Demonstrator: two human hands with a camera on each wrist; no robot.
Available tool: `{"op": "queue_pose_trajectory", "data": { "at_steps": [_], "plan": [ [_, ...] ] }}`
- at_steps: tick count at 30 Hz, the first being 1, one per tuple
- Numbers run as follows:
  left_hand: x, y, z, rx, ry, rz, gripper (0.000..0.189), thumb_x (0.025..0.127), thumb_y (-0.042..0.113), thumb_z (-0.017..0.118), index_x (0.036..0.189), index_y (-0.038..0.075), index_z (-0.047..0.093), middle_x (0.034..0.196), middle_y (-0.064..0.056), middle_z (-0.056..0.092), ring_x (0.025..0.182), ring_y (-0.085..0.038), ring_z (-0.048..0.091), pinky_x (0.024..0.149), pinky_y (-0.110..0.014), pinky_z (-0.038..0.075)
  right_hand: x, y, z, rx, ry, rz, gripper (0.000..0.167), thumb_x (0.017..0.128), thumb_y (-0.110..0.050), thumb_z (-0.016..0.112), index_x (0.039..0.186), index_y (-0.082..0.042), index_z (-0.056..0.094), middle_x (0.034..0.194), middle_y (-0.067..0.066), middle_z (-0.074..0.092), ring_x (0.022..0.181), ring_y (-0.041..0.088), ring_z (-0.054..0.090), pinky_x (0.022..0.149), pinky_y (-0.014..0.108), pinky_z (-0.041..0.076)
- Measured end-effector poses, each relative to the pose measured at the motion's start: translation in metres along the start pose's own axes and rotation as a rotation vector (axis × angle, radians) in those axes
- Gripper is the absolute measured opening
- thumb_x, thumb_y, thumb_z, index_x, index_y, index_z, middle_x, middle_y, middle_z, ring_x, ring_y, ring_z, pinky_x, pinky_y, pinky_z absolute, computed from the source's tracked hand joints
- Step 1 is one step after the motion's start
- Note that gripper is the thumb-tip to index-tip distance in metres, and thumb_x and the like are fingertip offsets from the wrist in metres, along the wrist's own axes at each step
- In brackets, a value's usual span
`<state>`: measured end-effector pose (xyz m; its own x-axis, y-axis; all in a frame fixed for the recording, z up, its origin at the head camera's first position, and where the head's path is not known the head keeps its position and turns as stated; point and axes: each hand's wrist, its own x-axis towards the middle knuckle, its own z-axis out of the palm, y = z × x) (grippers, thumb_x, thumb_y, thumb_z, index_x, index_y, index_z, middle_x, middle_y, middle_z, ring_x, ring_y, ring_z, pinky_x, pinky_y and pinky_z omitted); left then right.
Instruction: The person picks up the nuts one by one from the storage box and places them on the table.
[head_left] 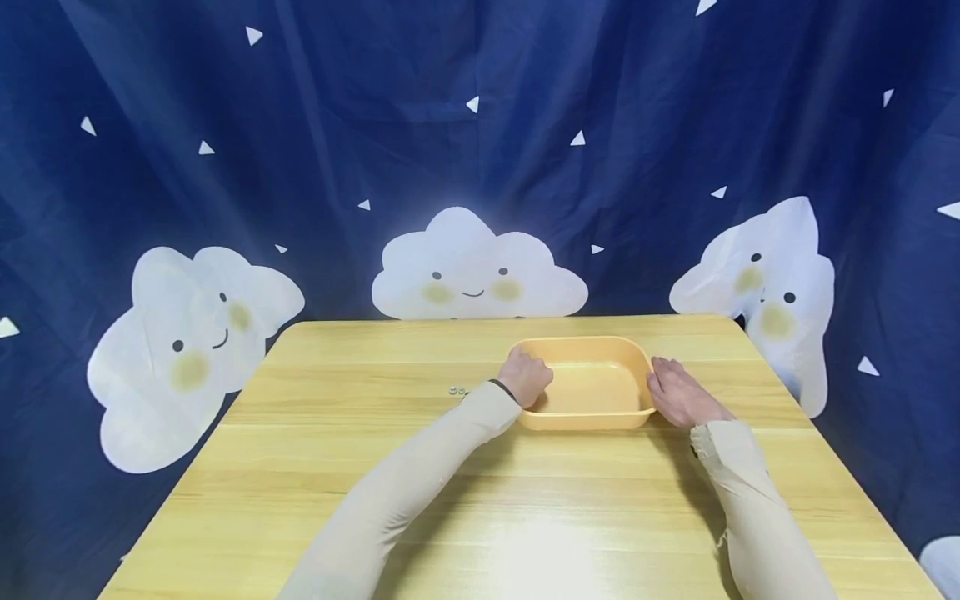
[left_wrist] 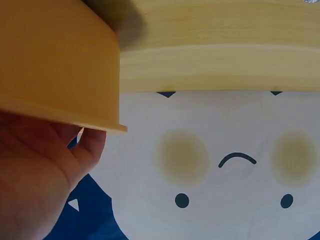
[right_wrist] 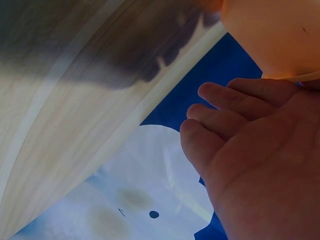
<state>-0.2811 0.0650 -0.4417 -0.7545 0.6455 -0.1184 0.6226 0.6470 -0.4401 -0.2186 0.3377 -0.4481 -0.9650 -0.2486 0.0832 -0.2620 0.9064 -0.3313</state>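
A shallow orange-yellow plastic basin [head_left: 585,422] with rounded corners is at the far middle-right of the wooden table, its inside bare. My left hand [head_left: 527,377] grips its left rim, knuckles over the edge; in the left wrist view the fingers [left_wrist: 92,147] show under the rim's outer side. At the opposite end my right hand [head_left: 681,395] holds the right rim at the thumb side. In the right wrist view its other fingers [right_wrist: 215,122] stretch out fairly straight beside the basin's outer wall [right_wrist: 275,35]. The right thumb is mostly hidden.
Small round silvery metal pieces [head_left: 457,390] lie on the table [head_left: 337,467] left of my left wrist, partly hidden by the sleeve. Behind the table's far edge hangs a dark blue curtain [head_left: 420,150] with white clouds and triangles.
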Motion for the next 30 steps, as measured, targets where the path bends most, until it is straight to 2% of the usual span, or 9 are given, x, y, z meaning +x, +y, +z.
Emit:
{"op": "queue_pose_trajectory", "data": {
  "at_steps": [5, 8, 11, 14, 16, 26, 30],
  "plan": [
    [0.001, -0.002, 0.0, -0.033, 0.008, 0.005, 0.014, 0.091, 0.012, 0.07, 0.096, 0.024, 0.077, 0.091, 0.01, 0.077, 0.073, -0.006, 0.061, 0.081, -0.031, 0.06, 0.0, 0.001, 0.001, -0.001, 0.008, 0.0, 0.051, 0.108, -0.011, 0.031, 0.137, 0.031, 0.037, 0.144, 0.05, 0.04, 0.14, 0.063, 0.036, 0.121, 0.066, 0.029],
    [0.001, -0.005, 0.001, -0.107, 0.017, 0.019, 0.011, 0.089, 0.011, 0.072, 0.092, 0.021, 0.074, 0.09, 0.008, 0.076, 0.074, -0.007, 0.063, 0.081, -0.033, 0.061, 0.001, 0.002, 0.002, 0.001, 0.0, 0.0, 0.052, 0.108, -0.011, 0.03, 0.137, 0.031, 0.037, 0.144, 0.051, 0.039, 0.14, 0.064, 0.036, 0.121, 0.066, 0.028],
    [0.001, -0.008, 0.003, -0.203, 0.027, 0.044, 0.013, 0.087, 0.007, 0.071, 0.081, 0.017, 0.066, 0.078, 0.007, 0.068, 0.068, -0.008, 0.054, 0.072, -0.027, 0.056, 0.001, 0.002, 0.002, -0.008, 0.004, -0.01, 0.051, 0.108, -0.01, 0.03, 0.136, 0.031, 0.038, 0.143, 0.051, 0.04, 0.139, 0.063, 0.038, 0.121, 0.066, 0.029],
    [0.0, -0.009, 0.004, -0.295, 0.023, 0.064, 0.023, 0.088, 0.002, 0.068, 0.074, 0.015, 0.056, 0.069, 0.004, 0.053, 0.062, -0.01, 0.043, 0.059, -0.022, 0.043, 0.0, 0.002, 0.002, -0.017, 0.026, -0.027, 0.049, 0.107, -0.009, 0.031, 0.134, 0.031, 0.041, 0.141, 0.051, 0.044, 0.137, 0.063, 0.041, 0.12, 0.066, 0.032],
    [0.0, -0.01, 0.004, -0.342, 0.014, 0.075, 0.025, 0.088, -0.001, 0.066, 0.074, 0.014, 0.053, 0.069, 0.002, 0.048, 0.061, -0.011, 0.04, 0.056, -0.022, 0.037, 0.0, 0.002, 0.003, -0.025, 0.04, -0.041, 0.048, 0.106, -0.008, 0.032, 0.132, 0.031, 0.043, 0.139, 0.05, 0.046, 0.135, 0.063, 0.043, 0.118, 0.067, 0.033],
    [0.001, -0.012, 0.004, -0.429, -0.02, 0.083, 0.021, 0.093, -0.002, 0.063, 0.08, 0.011, 0.052, 0.075, -0.001, 0.048, 0.068, -0.014, 0.042, 0.061, -0.022, 0.034, 0.0, 0.003, 0.006, -0.041, 0.096, -0.082, 0.043, 0.104, -0.005, 0.034, 0.126, 0.03, 0.047, 0.131, 0.05, 0.052, 0.128, 0.063, 0.05, 0.113, 0.067, 0.039],
    [0.0, -0.012, 0.002, -0.446, -0.022, 0.076, 0.018, 0.094, 0.002, 0.065, 0.082, 0.01, 0.055, 0.075, 0.0, 0.05, 0.066, -0.012, 0.044, 0.06, -0.021, 0.036, -0.001, 0.004, 0.007, -0.072, 0.129, -0.125, 0.039, 0.103, -0.004, 0.037, 0.12, 0.028, 0.051, 0.126, 0.048, 0.056, 0.122, 0.062, 0.054, 0.11, 0.066, 0.043]
  ]
}}
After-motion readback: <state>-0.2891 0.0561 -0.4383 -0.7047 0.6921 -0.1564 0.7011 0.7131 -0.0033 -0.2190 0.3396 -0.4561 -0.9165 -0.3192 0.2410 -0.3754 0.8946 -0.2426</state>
